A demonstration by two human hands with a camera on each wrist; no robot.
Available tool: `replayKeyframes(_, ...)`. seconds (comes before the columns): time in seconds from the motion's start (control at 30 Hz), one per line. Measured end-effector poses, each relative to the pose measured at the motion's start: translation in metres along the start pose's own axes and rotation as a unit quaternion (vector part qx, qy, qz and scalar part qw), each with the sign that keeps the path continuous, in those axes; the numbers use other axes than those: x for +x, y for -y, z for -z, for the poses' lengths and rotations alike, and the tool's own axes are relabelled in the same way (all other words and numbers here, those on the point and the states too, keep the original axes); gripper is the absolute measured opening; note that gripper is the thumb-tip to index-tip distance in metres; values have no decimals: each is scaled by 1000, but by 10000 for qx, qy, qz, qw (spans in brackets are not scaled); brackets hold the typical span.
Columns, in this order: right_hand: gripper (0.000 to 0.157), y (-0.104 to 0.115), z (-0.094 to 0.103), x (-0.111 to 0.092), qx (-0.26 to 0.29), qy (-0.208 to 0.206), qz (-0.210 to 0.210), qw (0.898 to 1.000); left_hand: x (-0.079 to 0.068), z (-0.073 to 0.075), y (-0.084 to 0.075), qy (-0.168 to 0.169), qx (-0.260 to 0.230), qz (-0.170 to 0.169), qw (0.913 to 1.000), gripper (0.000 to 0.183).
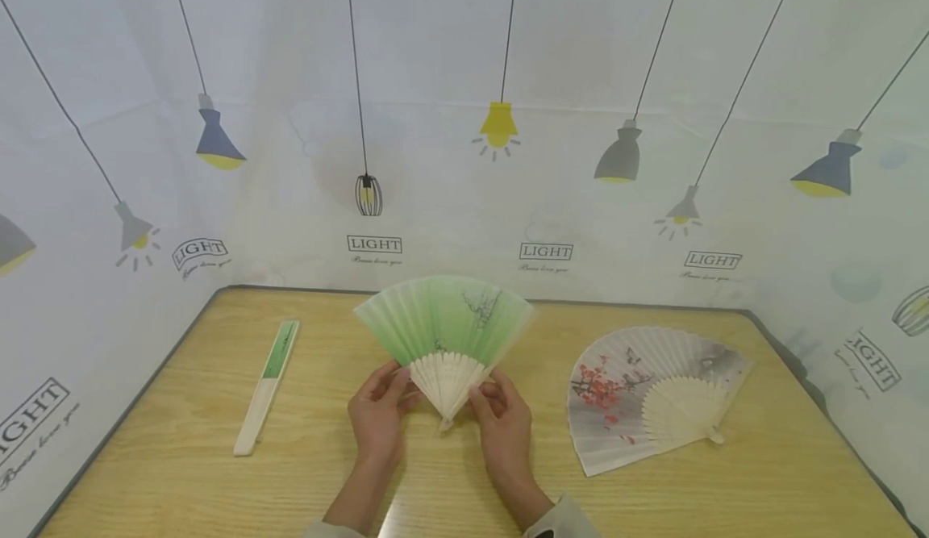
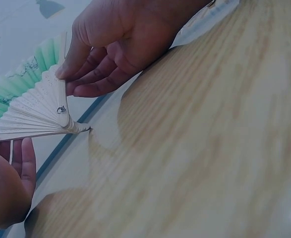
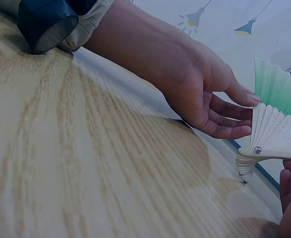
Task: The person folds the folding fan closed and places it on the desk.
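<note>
A green folding fan [image 1: 446,320] is spread upright at the middle of the table, its leaf printed with a dark branch. My left hand [image 1: 379,413] pinches its left edge near the ribs, thumb in front. On the other edge, my right hand [image 1: 502,421] pinches the outer rib between thumb and fingers. The pale pierced ribs [image 2: 38,106] meet at a rivet at the bottom, between the two hands. In the right wrist view the fan's ribs [image 3: 274,131] also show, with part of the green leaf cut off by the frame.
A folded fan [image 1: 266,389] with a green strip lies at the left of the wooden table [image 1: 181,490]. To the right lies a spread grey-white fan [image 1: 653,393] with red blossoms. White sheeting [image 1: 435,62] printed with lamps stands around the back and sides.
</note>
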State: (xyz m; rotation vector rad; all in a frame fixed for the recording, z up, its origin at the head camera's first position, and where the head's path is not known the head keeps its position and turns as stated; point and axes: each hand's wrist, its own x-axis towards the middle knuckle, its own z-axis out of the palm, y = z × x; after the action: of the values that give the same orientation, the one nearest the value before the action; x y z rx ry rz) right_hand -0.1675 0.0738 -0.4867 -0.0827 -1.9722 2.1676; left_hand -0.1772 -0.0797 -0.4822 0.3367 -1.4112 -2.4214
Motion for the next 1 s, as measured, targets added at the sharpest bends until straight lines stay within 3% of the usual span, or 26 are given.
replayKeyframes(0.33, 45, 0, 0, 0, -66, 52, 6, 10000, 0, 0, -1, -40, -6, 22, 10000, 19)
replayKeyframes(1.0, 51, 3, 0, -3, -119, 301, 164, 9993, 0, 1, 0, 97, 268, -122, 9995, 28)
